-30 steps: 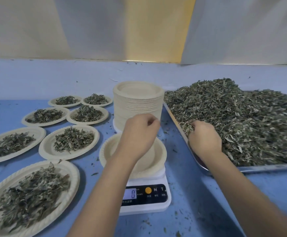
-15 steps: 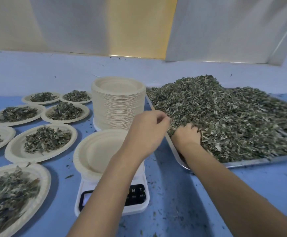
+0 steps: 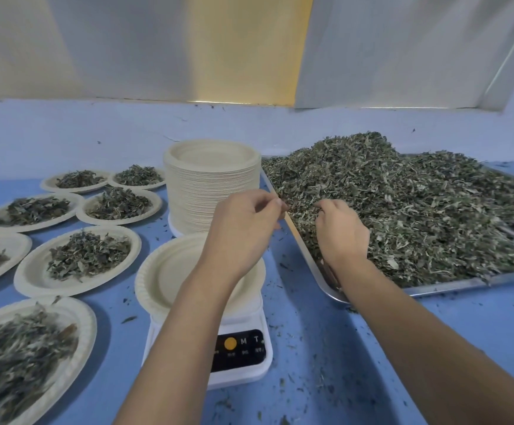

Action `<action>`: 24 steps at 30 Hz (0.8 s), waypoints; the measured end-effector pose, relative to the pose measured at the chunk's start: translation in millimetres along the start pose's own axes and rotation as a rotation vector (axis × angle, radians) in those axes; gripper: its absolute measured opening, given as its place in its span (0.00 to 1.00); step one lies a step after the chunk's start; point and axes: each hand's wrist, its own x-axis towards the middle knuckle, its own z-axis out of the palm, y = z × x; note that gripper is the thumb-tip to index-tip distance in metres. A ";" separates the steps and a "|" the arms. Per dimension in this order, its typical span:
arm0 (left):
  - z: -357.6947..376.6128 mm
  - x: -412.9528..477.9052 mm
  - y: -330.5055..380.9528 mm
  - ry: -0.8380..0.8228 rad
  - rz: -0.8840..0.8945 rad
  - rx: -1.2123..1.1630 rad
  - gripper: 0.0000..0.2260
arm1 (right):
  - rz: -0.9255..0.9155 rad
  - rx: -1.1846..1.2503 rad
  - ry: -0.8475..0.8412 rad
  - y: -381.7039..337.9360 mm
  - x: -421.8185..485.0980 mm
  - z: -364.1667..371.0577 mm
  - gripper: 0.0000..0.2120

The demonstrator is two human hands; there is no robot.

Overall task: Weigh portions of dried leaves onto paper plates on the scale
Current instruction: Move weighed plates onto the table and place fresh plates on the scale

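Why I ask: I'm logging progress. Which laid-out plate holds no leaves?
The plate on the scale; the plates spread to its left all carry leaves.

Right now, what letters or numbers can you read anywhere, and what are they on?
"M": on the black panel of the scale.
"T": on the same panel, just right of the M.
Tiny captions under the buttons: too small to read.
The scale's number display: hidden behind the left forearm.
Paper plates, tray, dried leaves: no writing visible.
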 end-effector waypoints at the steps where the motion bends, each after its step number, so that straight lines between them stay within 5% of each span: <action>1: -0.5 -0.1 -0.1 0.001 -0.006 -0.008 0.11 | -0.018 -0.028 0.019 0.8 0.1 -0.1 0.17; 5: -0.4 -0.9 -0.2 0.009 -0.013 0.023 0.11 | -0.043 -0.118 -0.055 2.2 1.7 2.9 0.17; 13: 0.0 -0.1 -1.7 0.009 -0.014 0.050 0.10 | 0.139 0.034 -0.476 7.2 6.2 21.7 0.25; 17: -0.9 0.9 -3.5 0.018 -0.011 0.063 0.10 | 0.048 0.255 -0.369 4.6 7.8 21.8 0.23; 24: -1.2 -0.9 -3.7 0.016 0.003 0.085 0.10 | -0.093 -0.112 -0.426 15.1 10.9 27.9 0.24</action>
